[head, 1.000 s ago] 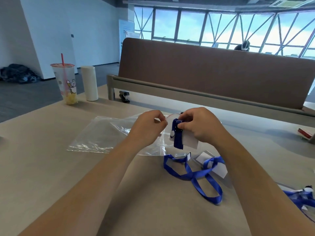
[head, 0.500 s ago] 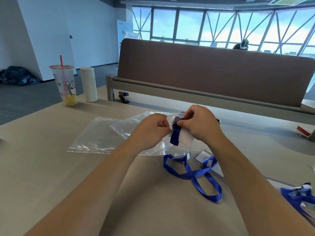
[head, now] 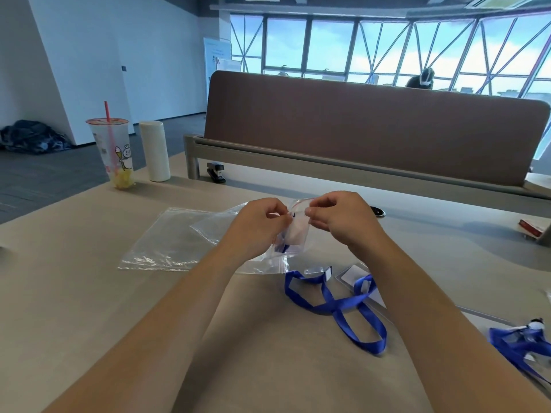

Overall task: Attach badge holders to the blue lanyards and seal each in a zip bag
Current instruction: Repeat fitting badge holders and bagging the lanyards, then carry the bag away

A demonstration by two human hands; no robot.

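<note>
Head view. Likely at the sealing step: badge holder (head: 295,238) and folded blue lanyard (head: 281,248) inside the zip bag (head: 299,204), held up over the table's (head: 89,293) middle. Pinched at its mouth by left hand (head: 259,225) and right hand (head: 340,219), fingertips clamped on the strip. Next, probably: pressing along the zip to close fully.

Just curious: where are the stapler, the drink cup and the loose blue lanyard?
stapler (head: 216,172): head view, its black body.
drink cup (head: 114,153): head view, its side wall.
loose blue lanyard (head: 330,307): head view, ribbon crossing.
</note>
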